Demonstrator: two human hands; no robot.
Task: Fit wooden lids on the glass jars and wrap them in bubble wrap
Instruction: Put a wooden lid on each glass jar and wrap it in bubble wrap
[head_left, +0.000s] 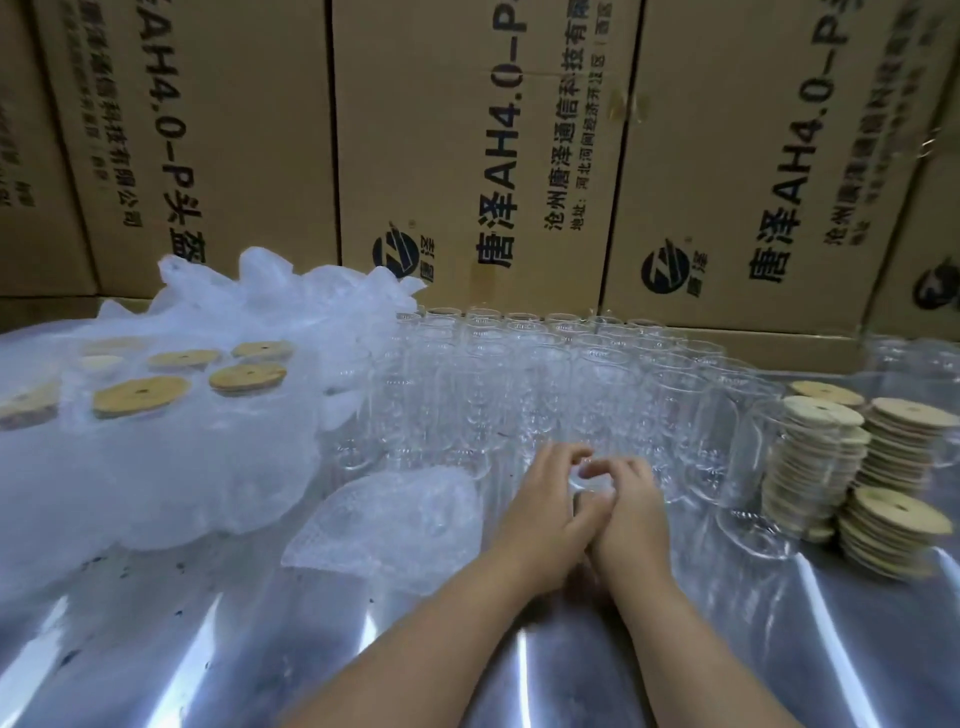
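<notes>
While the left hand (545, 519) and the right hand (636, 519) press side by side at the middle of the table (208, 649), they close together on one glass jar (589, 480), the fingers of both curled over its clear rim and the thumbs meeting on the near side. The jar sits directly between the two palms, mostly hidden by them (only a patch of glass shows in the gap between the fingertips), and whether it carries a lid cannot be told. Just left of the left hand, touching or nearly touching its wrist side, lies a loose sheet of bubble wrap (389, 519), crumpled and flat on the shiny metal. Immediately beyond the fingertips stand the bare jars (545, 374) in close rows, reaching back to the cardboard boxes (467, 156) stacked as a wall behind. To the right of the right hand, well apart from it, rise several stacks of wooden lids (906, 441), each disc with a small hole, with more clear glass standing against them. Far to the left is a heap of wrapped jars (156, 467), their fitted lids (140, 396) showing tan through the cloudy film.
</notes>
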